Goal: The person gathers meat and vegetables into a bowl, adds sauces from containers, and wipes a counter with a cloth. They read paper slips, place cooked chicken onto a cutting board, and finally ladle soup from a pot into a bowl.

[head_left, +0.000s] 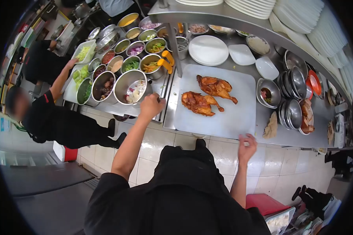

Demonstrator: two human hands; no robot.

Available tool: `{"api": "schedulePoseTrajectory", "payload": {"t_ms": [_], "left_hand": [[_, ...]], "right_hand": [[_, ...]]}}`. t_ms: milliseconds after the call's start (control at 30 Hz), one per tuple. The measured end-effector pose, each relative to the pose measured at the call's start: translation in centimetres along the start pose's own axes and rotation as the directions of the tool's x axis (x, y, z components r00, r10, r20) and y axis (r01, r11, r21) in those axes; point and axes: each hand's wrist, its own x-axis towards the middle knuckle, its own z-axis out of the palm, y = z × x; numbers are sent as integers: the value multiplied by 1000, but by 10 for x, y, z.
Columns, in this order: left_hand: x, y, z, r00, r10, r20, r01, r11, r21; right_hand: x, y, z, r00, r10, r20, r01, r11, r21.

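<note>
My left hand is over the counter's front edge, right beside a steel pot with white and purple pieces in it. Its fingers are curled closed, with a small dark spot at the fingertips that I cannot make out. Two browned roast chicken pieces lie on a white cutting board. At the board's lower right corner hovers my right hand, fingers loosely bent and apart, holding nothing I can see. A beige crumpled cloth lies just right of the board.
Several steel pots of chopped vegetables and sauces fill the left counter, two with orange-handled tongs. A co-worker reaches toward a tub of greens. White plates and stacked steel bowls stand around the board, under a plate-laden shelf.
</note>
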Motion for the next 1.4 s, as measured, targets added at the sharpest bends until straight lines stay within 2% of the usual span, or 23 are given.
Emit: {"api": "schedulePoseTrajectory", "payload": {"t_ms": [67,100,167,200,267,367,400,467,533,600,633,667,733,800,833,900,1000,1133,1233,1300,1400], "left_hand": [[-13,1,-27,989,115,-95,-119,992,-38],[-13,2,-39,988,96,-119,-104,993,-63],[-11,9,-66,995,23,-100,-31,996,-81],[-7,9,-73,996,-42,-77,35,995,-95],[9,3,-69,996,-44,-76,34,991,-130],[35,-5,-43,996,83,16,-80,988,-132],[43,-4,-34,996,84,17,-81,988,-134],[60,3,-20,999,50,18,-49,996,-68],[79,14,-21,998,10,63,-7,999,-40],[95,21,-19,949,-18,314,-10,996,84],[97,28,-23,841,-119,527,78,992,99],[96,28,-17,838,-115,534,71,992,101],[90,26,4,680,-12,733,-280,920,275],[96,-5,49,635,117,764,-410,889,204],[89,5,40,628,130,767,-423,884,197],[73,19,18,655,-29,755,-266,926,267],[70,11,4,636,0,772,-344,895,284],[39,-1,-59,616,30,787,-364,897,250],[4,-16,-93,689,57,723,-278,942,190],[-13,-32,-102,783,127,609,-208,976,64],[-27,-28,-89,847,32,531,-68,996,50]], "right_hand": [[20,-15,-9,974,63,-220,-32,989,142],[27,-12,-15,975,56,-213,-26,989,144],[37,-4,-28,988,145,-61,-140,987,81],[38,-10,-29,989,141,-52,-137,988,75],[39,-24,-25,995,-13,-99,21,996,82],[27,-31,-12,995,-88,-46,92,991,99],[21,-35,-8,995,-88,-47,93,991,97],[4,-45,-1,998,-3,63,-6,990,142],[-12,-56,1,993,10,115,-25,992,125],[-23,-57,-1,986,28,165,-45,993,106],[-27,-55,-2,980,40,196,-64,991,117],[-31,-52,-3,973,54,223,-84,988,128],[-37,-45,-5,978,73,198,-97,989,115],[-35,-41,-5,976,88,201,-112,987,115],[-33,-39,-3,978,90,190,-114,986,122],[-26,-42,-1,979,83,185,-107,987,123],[-6,-51,1,980,50,194,-76,989,127],[23,-65,9,980,-6,201,-22,990,136],[36,-72,24,972,-59,229,21,986,164],[41,-76,35,961,-94,259,47,982,184],[43,-85,58,941,-132,311,70,976,205]]}}
